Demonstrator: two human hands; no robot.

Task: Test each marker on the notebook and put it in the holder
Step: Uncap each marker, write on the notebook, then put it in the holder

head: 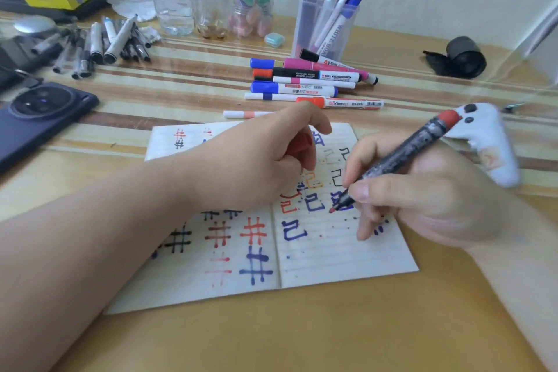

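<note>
Right hand (422, 199) is clamped on a dark, red-ended marker (401, 154) in a writing grip, thumb and fingers pinching low on the barrel. The red tip is at the right page of the notebook (332, 257); can't tell if it touches paper. My read: test stroke for this one.

Left hand (256, 160) is curled round an orange-red cap (299, 145) and rests on the notebook near the spine. Probably it pins the pages flat and keeps the cap ready for re-capping. Hands are near each other, not touching.

Pages carry red, blue and black marks, so I'd say several markers are done.

A pile of markers (308, 81), presumably untested, lies just beyond the notebook at the foot of the clear holder (303, 30). The holder has several markers standing in it. Short reach both ways.

Hidden or unclear:
- Left hand covers the notebook's upper middle and most of the cap.
- Marker label is worn and unreadable.
- White object (489, 142) on the right is blurred, maybe a controller.
- Phone (39, 118) is cut off at the left edge.
</note>
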